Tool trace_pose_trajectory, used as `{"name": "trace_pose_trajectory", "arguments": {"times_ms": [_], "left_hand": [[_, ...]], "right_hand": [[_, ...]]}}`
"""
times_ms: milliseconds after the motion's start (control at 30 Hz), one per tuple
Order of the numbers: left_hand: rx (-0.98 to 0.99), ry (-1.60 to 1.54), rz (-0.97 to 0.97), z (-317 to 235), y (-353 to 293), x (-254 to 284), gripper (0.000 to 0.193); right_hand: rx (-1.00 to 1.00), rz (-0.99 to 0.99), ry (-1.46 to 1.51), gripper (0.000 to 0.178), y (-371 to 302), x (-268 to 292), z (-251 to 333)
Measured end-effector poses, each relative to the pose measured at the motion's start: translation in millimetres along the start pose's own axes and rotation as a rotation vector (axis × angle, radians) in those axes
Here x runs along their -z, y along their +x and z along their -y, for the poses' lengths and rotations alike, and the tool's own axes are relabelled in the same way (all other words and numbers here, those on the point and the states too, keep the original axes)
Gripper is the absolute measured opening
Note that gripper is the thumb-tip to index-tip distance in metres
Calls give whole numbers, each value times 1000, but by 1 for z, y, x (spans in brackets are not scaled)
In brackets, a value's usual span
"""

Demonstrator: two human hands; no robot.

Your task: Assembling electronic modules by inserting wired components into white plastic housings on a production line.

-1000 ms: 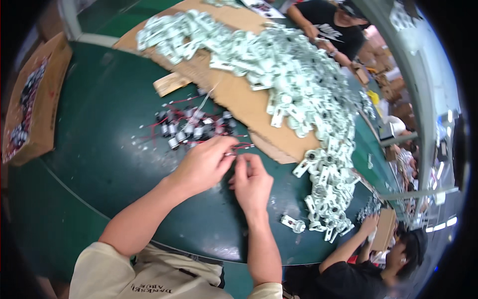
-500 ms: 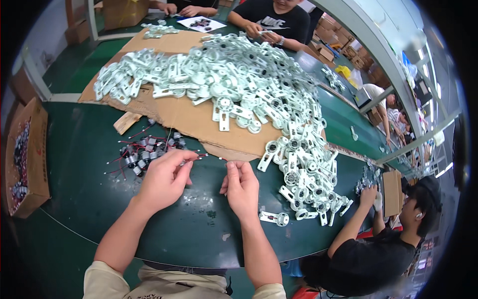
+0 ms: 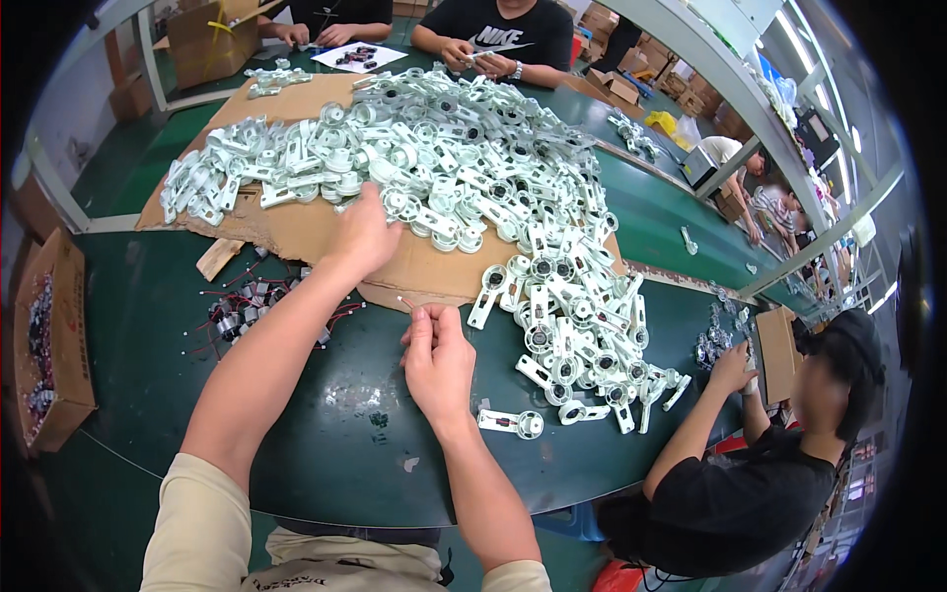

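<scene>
My left hand reaches over the cardboard to the near edge of a heap of pale green-white plastic housings. Its fingertips meet the parts there, but the back of the hand hides any grip. Above the green table, my right hand is closed in a pinch. A thin red wire lead with a small white connector sticks out from its fingers; whatever else it holds is covered. Several small motors with red and black wires lie piled under my left forearm. One housing sits apart, right of my right hand.
Flattened cardboard lies beneath the heap. A wooden block is beside the motors. At far left stands a carton of wired parts. A co-worker works at right; others sit across the table. Metal frame posts border the table.
My left hand has left the wire by my right hand and moved forward to the heap. My right hand keeps its pinch. The whole view has shifted slightly.
</scene>
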State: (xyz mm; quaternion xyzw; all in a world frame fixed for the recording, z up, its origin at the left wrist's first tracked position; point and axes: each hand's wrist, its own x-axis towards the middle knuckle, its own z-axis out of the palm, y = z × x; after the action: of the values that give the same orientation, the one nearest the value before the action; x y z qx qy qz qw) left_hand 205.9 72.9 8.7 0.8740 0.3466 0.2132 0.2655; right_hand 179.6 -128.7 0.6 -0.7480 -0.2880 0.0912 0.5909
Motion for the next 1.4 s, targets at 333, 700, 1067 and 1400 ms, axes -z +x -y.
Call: {"name": "trace_pose_trajectory", "arguments": {"times_ms": [333, 700, 1067, 1400], "left_hand": [[-29, -320, 125, 8, -97, 86, 36], [-291, -256, 343, 35, -172, 103, 24], [240, -1231, 402, 32, -172, 68, 34], [217, -1261, 438, 33, -172, 69, 36]], "right_hand": [[-56, 74, 145, 19, -10, -6, 6], [83, 118, -80, 14, -28, -15, 18], [63, 54, 88, 12, -32, -24, 15], [53, 179, 167, 12, -38, -19, 23]]}}
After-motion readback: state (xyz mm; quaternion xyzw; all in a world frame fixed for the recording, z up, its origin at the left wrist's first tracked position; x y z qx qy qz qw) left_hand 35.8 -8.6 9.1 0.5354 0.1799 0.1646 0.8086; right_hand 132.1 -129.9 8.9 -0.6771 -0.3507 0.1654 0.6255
